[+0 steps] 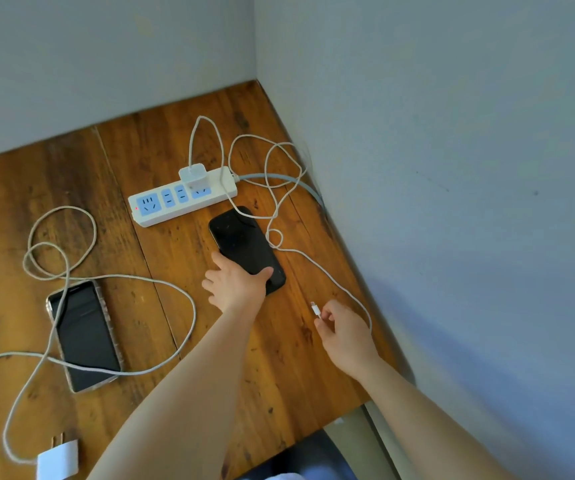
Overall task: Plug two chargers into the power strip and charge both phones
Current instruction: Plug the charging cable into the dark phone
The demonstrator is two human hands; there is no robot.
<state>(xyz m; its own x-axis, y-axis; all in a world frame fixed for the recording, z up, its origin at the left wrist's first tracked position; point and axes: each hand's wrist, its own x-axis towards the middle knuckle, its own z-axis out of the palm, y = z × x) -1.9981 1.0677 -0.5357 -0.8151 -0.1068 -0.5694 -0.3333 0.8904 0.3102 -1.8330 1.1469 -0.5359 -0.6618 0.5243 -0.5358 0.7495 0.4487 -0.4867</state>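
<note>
A white power strip (pixel 161 206) lies near the back of the wooden table, with one white charger (pixel 192 175) plugged into its right end. That charger's cable (pixel 268 174) loops right and runs down to my right hand (pixel 343 332), which pinches the connector end (pixel 315 309). My left hand (pixel 236 284) grips the near end of a black phone (pixel 241 239) lying below the strip. A second phone (pixel 83 336) in a clear case lies at the left under another cable (pixel 182 296). The second charger (pixel 58 457) lies unplugged at the front left.
Grey walls close in the table at the back and right, forming a corner. The strip's grey power cord (pixel 293 181) runs along the right wall. The wooden table (pixel 279 368) ends at the bottom right, with a dark object below its edge.
</note>
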